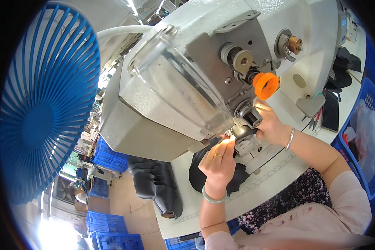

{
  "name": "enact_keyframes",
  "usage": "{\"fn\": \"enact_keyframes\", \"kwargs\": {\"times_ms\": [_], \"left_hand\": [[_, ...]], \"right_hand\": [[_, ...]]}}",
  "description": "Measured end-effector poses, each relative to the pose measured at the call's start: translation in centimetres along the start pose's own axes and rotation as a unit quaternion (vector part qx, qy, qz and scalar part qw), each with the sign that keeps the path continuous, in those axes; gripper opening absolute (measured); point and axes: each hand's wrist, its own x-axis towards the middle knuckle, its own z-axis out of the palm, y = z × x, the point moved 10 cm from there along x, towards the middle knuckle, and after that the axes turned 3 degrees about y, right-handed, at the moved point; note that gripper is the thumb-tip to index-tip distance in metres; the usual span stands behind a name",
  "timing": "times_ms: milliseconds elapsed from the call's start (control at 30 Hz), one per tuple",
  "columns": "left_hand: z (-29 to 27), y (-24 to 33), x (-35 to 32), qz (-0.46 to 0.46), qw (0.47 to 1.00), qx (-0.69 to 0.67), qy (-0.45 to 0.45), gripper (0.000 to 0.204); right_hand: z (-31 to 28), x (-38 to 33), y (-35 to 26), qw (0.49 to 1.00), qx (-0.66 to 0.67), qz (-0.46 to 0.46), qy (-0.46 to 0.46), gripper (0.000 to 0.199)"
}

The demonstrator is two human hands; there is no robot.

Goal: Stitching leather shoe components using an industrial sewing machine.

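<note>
A large white sewing machine (154, 121) stands in front of me, its needle area lit by a small bright light. At that lit spot, the fingertips of my left hand (218, 162) are pressed together; what they pinch is too small to make out. Black sheet material (200, 171) with a jagged edge lies on the table beneath this hand. On the other side of the needle area, my right hand (273, 123) has its fingers curled at the edge of a black piece (243, 131). The machine head partly hides those fingers.
A blue fan (37, 121) fills the left side. Black moulded pieces (154, 181) lie at the white table's (175, 225) left edge. To the right are a phone (331, 116), red-handled snips (315, 119) and a blue basket (368, 179) with plastic bags. An orange knob (265, 86) juts from the machine.
</note>
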Motion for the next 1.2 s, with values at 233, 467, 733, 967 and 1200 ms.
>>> {"fn": "enact_keyframes", "kwargs": {"times_ms": [233,467,733,967,1200], "left_hand": [[0.2,-0.3,0.0,-0.008,1.000,-0.009,0.005,0.023],[0.2,-1.4,-0.5,-0.003,0.998,-0.039,0.045,0.020],[0.7,-2.6,-0.8,-0.017,0.997,-0.056,0.057,0.019],[0.8,-2.9,-0.8,-0.040,0.994,-0.082,0.061,0.023],[0.7,-3.2,-0.9,-0.055,0.994,-0.093,0.031,0.022]], "right_hand": [[0.2,0.0,0.4,1.000,0.005,0.013,-0.005,0.046],[1.1,0.0,1.6,0.999,0.015,0.032,-0.024,0.039],[1.5,0.4,2.1,0.998,0.011,0.036,-0.047,0.030],[1.1,0.3,2.4,0.999,0.031,0.026,-0.025,0.028],[1.1,-0.3,1.9,0.989,0.066,0.053,-0.125,0.034]]}}
